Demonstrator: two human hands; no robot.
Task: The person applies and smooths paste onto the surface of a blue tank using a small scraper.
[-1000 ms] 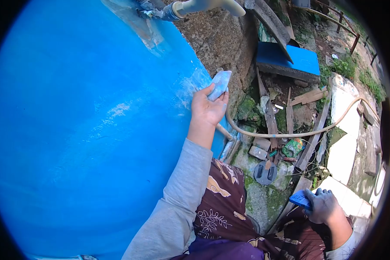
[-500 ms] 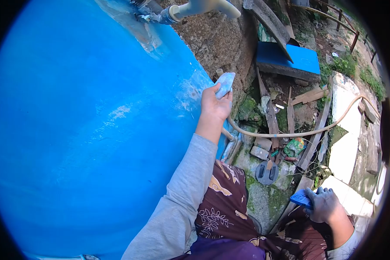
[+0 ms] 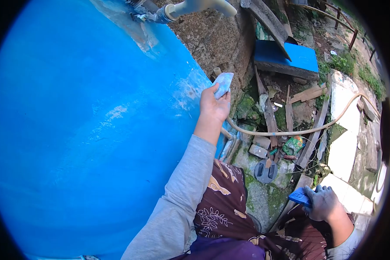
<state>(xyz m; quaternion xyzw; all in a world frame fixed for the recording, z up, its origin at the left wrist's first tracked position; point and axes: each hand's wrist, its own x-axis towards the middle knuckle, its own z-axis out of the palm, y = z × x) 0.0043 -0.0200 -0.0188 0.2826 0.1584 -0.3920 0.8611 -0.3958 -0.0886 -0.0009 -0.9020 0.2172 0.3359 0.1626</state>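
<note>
My left hand (image 3: 215, 103) is closed on a folded, pale blue dusty sheet (image 3: 224, 84), which looks like worn sandpaper. It is held up beside the edge of a large blue curved surface (image 3: 95, 143), which carries whitish scuffed patches. At lower right, my right hand (image 3: 324, 204) is wrapped around a flat blue object (image 3: 300, 197) with a patterned face; its exact kind is unclear. Grey dust coats the fingers of that hand. It sits above my patterned dark clothing (image 3: 219, 186).
A beige hose (image 3: 290, 133) crosses the ground to the right. Above stand a pipe (image 3: 188, 11) and a rock (image 3: 212, 39). A blue-topped slab (image 3: 286, 57), loose planks (image 3: 310, 147), a brick (image 3: 258, 151) and a round grey lid (image 3: 265, 171) lie around.
The whole view shifts very slightly. Both hands keep their hold and their places almost unchanged.
</note>
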